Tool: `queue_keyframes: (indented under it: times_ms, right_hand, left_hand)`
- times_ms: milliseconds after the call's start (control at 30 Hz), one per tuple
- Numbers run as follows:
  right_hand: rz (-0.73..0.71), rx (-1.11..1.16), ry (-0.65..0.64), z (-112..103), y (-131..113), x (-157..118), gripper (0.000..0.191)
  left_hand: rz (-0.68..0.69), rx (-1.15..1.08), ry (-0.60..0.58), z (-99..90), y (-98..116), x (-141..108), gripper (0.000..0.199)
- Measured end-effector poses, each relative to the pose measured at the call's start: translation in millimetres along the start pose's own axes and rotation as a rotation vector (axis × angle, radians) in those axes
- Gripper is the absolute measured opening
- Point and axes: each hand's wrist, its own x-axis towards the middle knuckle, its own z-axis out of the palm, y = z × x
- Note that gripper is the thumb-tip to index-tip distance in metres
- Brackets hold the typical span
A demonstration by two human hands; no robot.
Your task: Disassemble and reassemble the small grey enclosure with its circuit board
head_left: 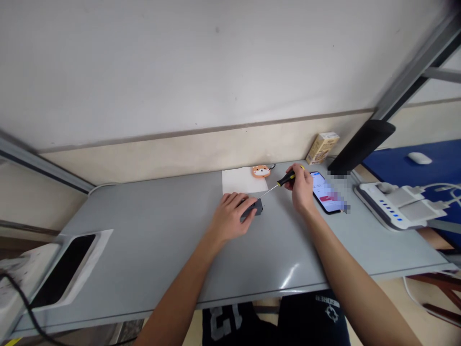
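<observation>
On the grey table, a small dark grey box-like object (258, 207) lies under my left hand (232, 217), whose fingers and thumb grip it from both sides. My right hand (299, 188) is closed around the black and yellow handle of a screwdriver (285, 179). The thin metal shaft slants down to the left, its tip at the upper edge of the dark object. Whether the tip sits in a screw is too small to tell.
Behind the hands lie a white sheet (236, 180) and an orange animal-faced case (261, 171). To the right are a lit phone (325, 192), a small carton (321, 148), a black upright object (363, 144) and a power strip (391, 206). A dark tablet-like object (65, 271) lies far left.
</observation>
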Motion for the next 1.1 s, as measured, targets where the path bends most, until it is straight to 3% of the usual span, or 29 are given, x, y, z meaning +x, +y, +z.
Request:
queue_keyframes:
  times_ms: [200,333,400,533,600,667,767,867,967,1100]
  right_hand:
    - [-0.155,-0.094,-0.018,-0.1,-14.1,-7.8,0.034]
    - [-0.35,-0.196,-0.079,5.5,-33.3,-13.9,0.031]
    - [-0.444,-0.255,-0.163,12.6,-49.5,-18.2,0.031]
    - [-0.567,-0.358,-0.467,32.6,-83.0,-30.5,0.022]
    - [-0.561,-0.319,-0.567,40.3,-89.9,-35.9,0.021]
    - [-0.496,-0.274,-0.503,42.7,-86.0,-37.9,0.028]
    - [-0.425,-0.208,-0.187,34.9,-65.9,-30.9,0.04]
    - [-0.308,-0.112,-0.008,20.6,-42.8,-14.5,0.05]
    - [-0.123,0.068,0.06,9.0,-26.7,3.6,0.054]
    - [0.039,0.16,0.026,-0.8,-16.8,19.1,0.058]
  left_hand:
    - [0.023,0.014,-0.009,0.4,-1.3,-0.4,0.022]
    - [0.043,0.011,-0.01,1.9,-3.0,-0.7,0.021]
    - [0.043,0.003,-0.011,2.4,-3.1,-0.5,0.021]
    - [0.04,-0.011,-0.009,2.0,-2.2,-0.1,0.021]
    - [0.04,-0.012,-0.007,1.5,-1.7,-0.2,0.021]
    - [0.036,-0.008,-0.017,0.8,-1.3,-0.5,0.022]
    - [0.026,0.006,-0.068,-1.0,-0.8,-0.3,0.024]
    - [0.018,-0.013,-0.128,-5.9,-0.4,0.8,0.026]
    - [-0.018,-0.107,-0.163,-16.3,-0.9,1.6,0.032]
    - [-0.162,-0.377,-0.221,-35.2,-9.1,-1.4,0.045]
